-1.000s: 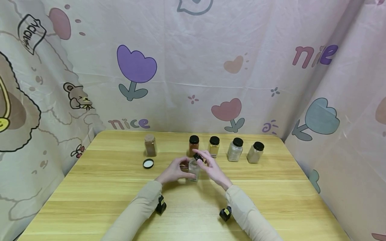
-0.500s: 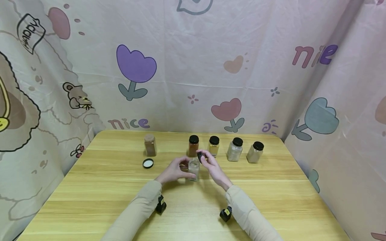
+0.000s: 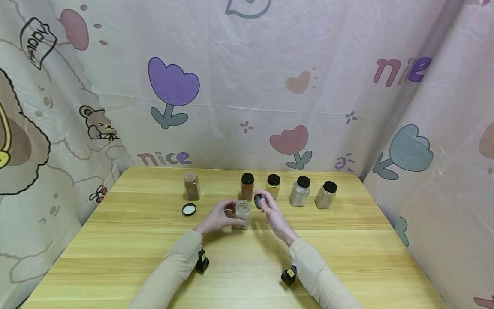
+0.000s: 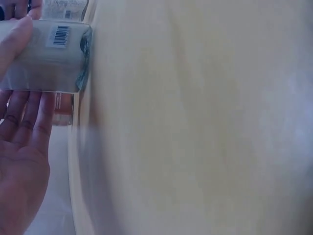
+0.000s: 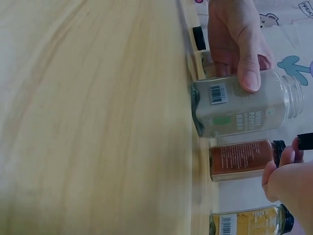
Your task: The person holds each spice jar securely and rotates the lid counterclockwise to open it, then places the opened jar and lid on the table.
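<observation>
My left hand (image 3: 218, 216) grips an uncapped glass spice jar (image 3: 242, 216) from its left side, thumb in front and fingers behind. In the right wrist view the jar's label (image 5: 250, 119) reads "white pepper", and its threaded neck is bare. The jar is upright; whether its base touches the table I cannot tell. Just right of the jar's mouth, my right hand (image 3: 274, 214) pinches a black screw lid (image 3: 258, 201) held on edge. In the left wrist view the jar's base (image 4: 84, 58) and barcode show.
Behind stand capped jars: red-brown (image 3: 247, 189), yellow (image 3: 273, 185), whitish (image 3: 299, 193) and beige (image 3: 326, 196). At left, a brown-filled jar (image 3: 191, 187) without a black lid stands behind an upturned lid (image 3: 188, 209) on the wooden table (image 3: 115, 257). A printed curtain (image 3: 231, 86) hangs behind.
The lid has come away from above the jar's mouth to the right, turning on edge in my right hand. My left hand and the jar have shifted slightly left.
</observation>
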The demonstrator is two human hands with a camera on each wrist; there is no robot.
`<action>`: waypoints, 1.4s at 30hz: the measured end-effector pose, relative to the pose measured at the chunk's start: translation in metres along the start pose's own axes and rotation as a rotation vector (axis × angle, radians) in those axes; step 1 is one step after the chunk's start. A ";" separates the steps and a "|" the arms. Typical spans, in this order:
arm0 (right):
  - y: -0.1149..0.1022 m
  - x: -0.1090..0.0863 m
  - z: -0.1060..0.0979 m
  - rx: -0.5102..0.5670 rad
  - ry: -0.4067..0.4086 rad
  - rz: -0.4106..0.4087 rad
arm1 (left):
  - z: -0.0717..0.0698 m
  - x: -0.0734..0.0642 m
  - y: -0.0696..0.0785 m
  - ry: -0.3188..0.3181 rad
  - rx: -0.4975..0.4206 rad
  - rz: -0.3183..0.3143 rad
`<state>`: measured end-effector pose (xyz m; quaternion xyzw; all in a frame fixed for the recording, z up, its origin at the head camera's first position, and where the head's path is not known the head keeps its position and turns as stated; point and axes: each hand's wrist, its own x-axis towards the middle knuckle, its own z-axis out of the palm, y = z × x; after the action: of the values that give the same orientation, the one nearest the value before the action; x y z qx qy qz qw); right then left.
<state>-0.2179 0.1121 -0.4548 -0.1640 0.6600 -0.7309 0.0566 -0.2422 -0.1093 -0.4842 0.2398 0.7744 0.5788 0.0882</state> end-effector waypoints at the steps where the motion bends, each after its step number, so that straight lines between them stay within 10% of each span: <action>1: 0.000 0.000 0.000 -0.002 0.002 -0.001 | -0.001 0.000 0.000 0.004 0.001 -0.008; 42: 0.009 -0.003 0.009 -0.110 -0.058 0.105 | -0.041 0.005 -0.006 0.295 0.108 -0.074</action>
<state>-0.2130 0.1031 -0.4632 -0.1533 0.7050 -0.6844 0.1049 -0.2651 -0.1429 -0.4767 0.1282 0.8174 0.5614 -0.0183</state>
